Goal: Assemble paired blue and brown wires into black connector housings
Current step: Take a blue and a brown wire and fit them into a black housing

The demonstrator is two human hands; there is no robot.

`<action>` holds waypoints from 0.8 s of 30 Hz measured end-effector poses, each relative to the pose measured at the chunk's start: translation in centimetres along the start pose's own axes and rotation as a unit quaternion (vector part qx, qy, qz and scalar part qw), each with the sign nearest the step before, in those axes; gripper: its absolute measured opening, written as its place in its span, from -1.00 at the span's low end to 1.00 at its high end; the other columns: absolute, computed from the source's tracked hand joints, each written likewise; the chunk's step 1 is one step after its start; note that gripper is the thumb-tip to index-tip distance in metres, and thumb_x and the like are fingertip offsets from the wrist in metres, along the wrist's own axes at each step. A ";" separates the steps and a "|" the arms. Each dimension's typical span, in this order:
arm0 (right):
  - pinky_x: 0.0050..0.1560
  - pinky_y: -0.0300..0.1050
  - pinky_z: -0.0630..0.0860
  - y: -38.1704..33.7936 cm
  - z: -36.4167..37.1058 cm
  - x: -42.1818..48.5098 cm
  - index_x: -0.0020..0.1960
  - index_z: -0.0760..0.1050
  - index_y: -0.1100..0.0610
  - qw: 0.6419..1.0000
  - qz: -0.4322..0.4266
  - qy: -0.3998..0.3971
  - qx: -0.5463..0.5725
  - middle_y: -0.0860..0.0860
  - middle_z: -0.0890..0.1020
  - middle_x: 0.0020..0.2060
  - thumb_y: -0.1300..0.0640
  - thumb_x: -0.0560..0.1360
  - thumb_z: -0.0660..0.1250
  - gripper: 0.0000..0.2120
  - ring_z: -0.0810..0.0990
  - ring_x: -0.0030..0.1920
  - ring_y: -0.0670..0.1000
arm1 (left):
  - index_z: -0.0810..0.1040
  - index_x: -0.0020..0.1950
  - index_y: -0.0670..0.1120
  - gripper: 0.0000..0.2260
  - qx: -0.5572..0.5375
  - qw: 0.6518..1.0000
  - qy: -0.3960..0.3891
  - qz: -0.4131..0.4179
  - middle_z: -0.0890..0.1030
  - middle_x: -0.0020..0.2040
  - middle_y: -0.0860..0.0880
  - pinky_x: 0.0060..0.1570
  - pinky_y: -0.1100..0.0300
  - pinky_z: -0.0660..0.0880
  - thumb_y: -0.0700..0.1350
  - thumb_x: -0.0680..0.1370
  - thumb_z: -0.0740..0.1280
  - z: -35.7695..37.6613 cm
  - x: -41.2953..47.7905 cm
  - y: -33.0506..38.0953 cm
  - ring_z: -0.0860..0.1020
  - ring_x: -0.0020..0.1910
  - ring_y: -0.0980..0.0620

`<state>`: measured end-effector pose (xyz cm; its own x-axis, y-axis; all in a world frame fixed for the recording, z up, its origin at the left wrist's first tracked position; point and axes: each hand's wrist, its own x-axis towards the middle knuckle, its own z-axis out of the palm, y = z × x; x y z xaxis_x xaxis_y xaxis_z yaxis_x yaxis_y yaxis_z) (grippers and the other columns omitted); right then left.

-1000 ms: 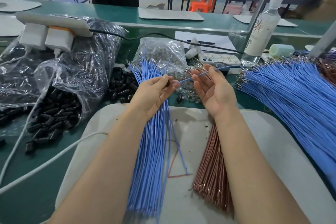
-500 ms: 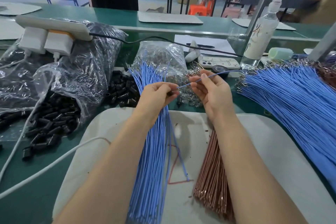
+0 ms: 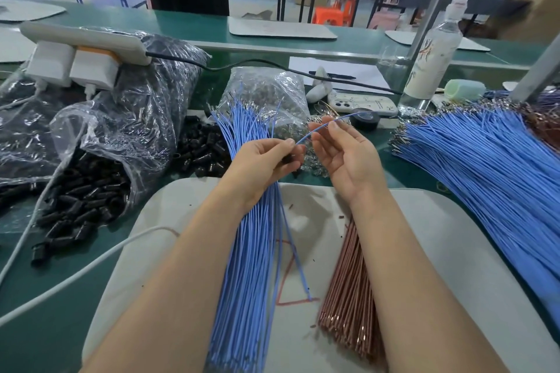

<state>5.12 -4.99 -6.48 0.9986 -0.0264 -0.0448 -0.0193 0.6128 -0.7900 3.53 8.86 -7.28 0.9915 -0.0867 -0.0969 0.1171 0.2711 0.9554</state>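
Blue wire [image 3: 306, 136] and black housing [image 3: 287, 159] in pinch of left hand [image 3: 263, 160]; right hand [image 3: 345, 156] slack, palm up.

The blue wires [image 3: 251, 251] wear a smooth, matt plastic sheath. The brown wires [image 3: 348, 297] beside them catch the light with a coppery gloss, and the far blue heap ends in small bright metal terminals [image 3: 400, 136]. The black connector housings [image 3: 85, 206] are hard plastic with a dull shine, lying in a clear plastic bag [image 3: 136, 118] that is crinkled and very glossy. The green counter [image 3: 36, 342] looks smooth and matt, the pale grey mat [image 3: 454, 251] on it is matt and scuffed, and the bottle [image 3: 433, 54] is clear plastic.
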 end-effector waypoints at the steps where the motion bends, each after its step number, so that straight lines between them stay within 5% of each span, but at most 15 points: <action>1: -0.32 -0.29 0.58 0.0 0.0 -0.1 -0.07 0.51 0.21 1.000 0.005 0.001 0.001 0.07 0.66 -0.34 0.31 0.59 0.19 -0.85 0.62 -0.37 -0.08 | 0.60 -0.16 -0.23 -0.82 0.002 1.000 -0.003 0.002 0.67 -0.18 -0.07 -0.17 0.38 0.55 -0.22 0.58 0.27 0.0 0.1 -0.1 0.63 -0.20 0.15; 8: -0.37 -0.28 0.56 -0.7 0.3 -0.1 -0.15 0.45 0.16 0.998 -0.053 0.015 -0.032 0.02 0.66 -0.38 0.31 0.60 0.16 -0.81 0.61 -0.40 -0.08 | 0.58 -0.01 -0.25 -0.78 -0.014 0.999 -0.022 0.021 0.62 -0.07 -0.15 0.01 0.33 0.55 -0.23 0.63 0.15 0.1 0.1 -0.3 0.63 -0.07 0.07; 14: -0.42 -0.27 0.54 -0.8 0.1 -0.1 -0.14 0.42 0.19 0.995 -0.056 0.070 -0.033 0.06 0.66 -0.40 0.29 0.56 0.15 -0.87 0.62 -0.42 -0.06 | 0.43 0.24 -0.14 -0.74 -0.068 0.997 -0.023 0.013 0.58 0.10 -0.20 -0.07 0.34 0.56 -0.36 0.58 0.20 -0.1 0.1 -0.1 0.66 -0.05 0.05; 19: -0.43 -0.30 0.52 -0.4 0.2 0.0 -0.15 0.38 0.16 0.985 -0.101 0.081 -0.116 0.00 0.65 -0.43 0.29 0.59 0.15 -0.85 0.60 -0.46 -0.10 | 0.59 0.01 -0.13 -0.87 0.129 0.988 0.006 0.079 0.66 -0.06 -0.04 -0.02 0.44 0.47 -0.30 0.53 0.33 -0.2 0.0 -0.3 0.61 -0.10 0.25; 24: -0.37 -0.25 0.54 -0.3 0.6 -0.3 -0.16 0.39 0.14 0.971 -0.154 0.058 -0.173 0.01 0.65 -0.42 0.33 0.56 0.18 -0.83 0.61 -0.44 -0.07 | 0.57 -0.04 0.05 -0.82 0.303 0.930 0.073 0.196 0.48 -0.05 0.08 -0.05 0.46 0.46 -0.25 0.52 0.36 0.0 -0.1 -0.5 0.56 -0.15 0.22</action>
<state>4.87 -4.71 -5.90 0.9482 -0.2664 0.1729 0.2434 0.2601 -0.9344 3.42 8.79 -7.72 0.9535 0.0487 0.2974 -0.2643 -0.3391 0.9029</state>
